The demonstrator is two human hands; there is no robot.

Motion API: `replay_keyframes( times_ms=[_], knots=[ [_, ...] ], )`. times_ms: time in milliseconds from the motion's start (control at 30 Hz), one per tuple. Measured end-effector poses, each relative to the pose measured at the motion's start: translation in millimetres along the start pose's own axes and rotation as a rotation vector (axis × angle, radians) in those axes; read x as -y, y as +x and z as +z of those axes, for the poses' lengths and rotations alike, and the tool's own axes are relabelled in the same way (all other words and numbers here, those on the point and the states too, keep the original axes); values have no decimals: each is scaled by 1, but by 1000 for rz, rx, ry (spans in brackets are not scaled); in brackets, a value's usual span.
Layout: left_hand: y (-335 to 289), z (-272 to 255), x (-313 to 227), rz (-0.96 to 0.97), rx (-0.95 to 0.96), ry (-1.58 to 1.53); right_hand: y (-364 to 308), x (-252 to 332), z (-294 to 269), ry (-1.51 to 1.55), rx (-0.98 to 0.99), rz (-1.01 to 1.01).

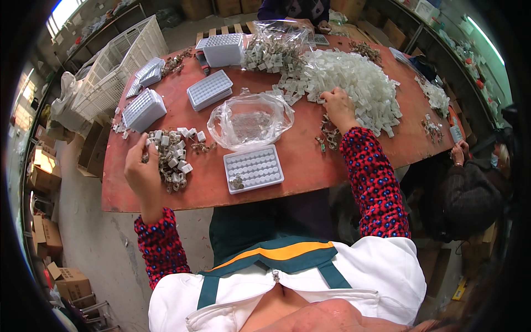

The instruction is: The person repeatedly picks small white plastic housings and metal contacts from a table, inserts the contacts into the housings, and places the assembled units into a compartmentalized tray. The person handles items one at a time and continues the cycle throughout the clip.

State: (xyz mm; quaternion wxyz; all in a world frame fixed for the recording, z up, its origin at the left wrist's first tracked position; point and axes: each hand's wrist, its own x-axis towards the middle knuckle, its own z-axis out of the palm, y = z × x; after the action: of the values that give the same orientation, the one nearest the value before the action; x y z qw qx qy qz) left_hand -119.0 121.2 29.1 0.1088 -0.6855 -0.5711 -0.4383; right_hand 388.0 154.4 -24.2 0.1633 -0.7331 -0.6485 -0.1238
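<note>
My left hand [142,169] is at the left side of a heap of small white plastic parts with metal pieces [174,152]. Its fingers are curled at the heap's edge, and what they hold is hidden. My right hand [339,108] reaches to the near left edge of a large mound of clear plastic pieces [354,77]. Thumb and fingers are pinched together there; anything between them is too small to name. Between my hands, a white tray with rows of slots [254,171] holds a few small metal parts in one corner. Behind it lies a clear plastic bag [251,122].
White slotted trays [209,89] and a tray stack [145,110] stand at the left of the red table [298,166]. Metal parts [327,135] lie below my right wrist. A white crate [119,69] is beyond the left edge. Co-workers sit opposite and at the right [470,188].
</note>
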Motion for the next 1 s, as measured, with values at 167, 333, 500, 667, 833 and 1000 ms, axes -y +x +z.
replay_keyframes(
  times_ms=[167,333,500,667,833,1000],
  knots=[
    [10,6,-7,-52,-30,-75,5,-3,8,14,-25,-63],
    [-38,33,-84,-308,505,-929,-35,42,-43,865,215,38],
    [-99,58,-165,-686,917,-1554,-127,111,-82,1236,418,-133],
    [-117,54,-168,-850,892,-1556,-124,90,-73,821,77,-149],
    [-119,35,-150,-867,908,-1488,-93,43,-50,260,-119,-106],
    [-117,31,-139,-860,810,-1535,-88,33,-39,303,-19,-224]
  ],
)
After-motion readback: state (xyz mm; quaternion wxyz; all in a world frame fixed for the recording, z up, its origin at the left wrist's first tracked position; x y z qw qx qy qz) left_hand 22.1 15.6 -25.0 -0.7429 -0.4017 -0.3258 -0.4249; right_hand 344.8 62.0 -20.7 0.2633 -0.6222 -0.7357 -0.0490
